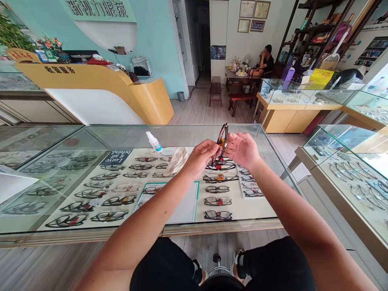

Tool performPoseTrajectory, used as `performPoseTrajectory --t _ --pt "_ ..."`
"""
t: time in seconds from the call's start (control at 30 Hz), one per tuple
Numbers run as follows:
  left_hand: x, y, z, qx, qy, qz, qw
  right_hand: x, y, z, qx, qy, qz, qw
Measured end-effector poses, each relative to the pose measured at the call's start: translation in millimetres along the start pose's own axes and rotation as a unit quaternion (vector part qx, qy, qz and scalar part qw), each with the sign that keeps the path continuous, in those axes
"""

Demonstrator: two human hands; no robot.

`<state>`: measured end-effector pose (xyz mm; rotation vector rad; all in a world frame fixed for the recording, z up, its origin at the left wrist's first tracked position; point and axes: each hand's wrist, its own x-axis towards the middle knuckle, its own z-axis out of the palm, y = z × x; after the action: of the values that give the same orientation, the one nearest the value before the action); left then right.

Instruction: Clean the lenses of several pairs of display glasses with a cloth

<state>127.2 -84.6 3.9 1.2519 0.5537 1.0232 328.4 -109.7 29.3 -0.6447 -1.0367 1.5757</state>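
Observation:
I hold a dark red pair of glasses (221,142) upright above the glass counter (91,133), edge-on to me. My left hand (200,157) pinches its near side with closed fingers. My right hand (242,149) grips the other side, fingers curled around the frame. A small white spray bottle (154,142) and a crumpled beige cloth (176,160) lie on the counter top just left of my hands. Under the glass are rows of several glasses frames (217,201).
More glass display cases stand to the right (351,161) and far right (303,97). A yellow reception desk (100,87) is at the back left. A person sits at a dark table (266,60) in the back. My knees and a stool show below.

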Motion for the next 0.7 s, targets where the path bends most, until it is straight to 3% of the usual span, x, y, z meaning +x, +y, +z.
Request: performPoseTrajectory --t 0.33,0.7 --pt "1.3 -1.8 -1.7 -0.014 0.006 -0.010 1.000 1.2 2.4 -2.2 0.015 0.002 -0.002 1.000" --pt "3.6 -4.0 -3.9 -0.056 0.027 -0.017 0.998 1.2 1.5 -3.1 0.106 -0.009 -0.003 0.994"
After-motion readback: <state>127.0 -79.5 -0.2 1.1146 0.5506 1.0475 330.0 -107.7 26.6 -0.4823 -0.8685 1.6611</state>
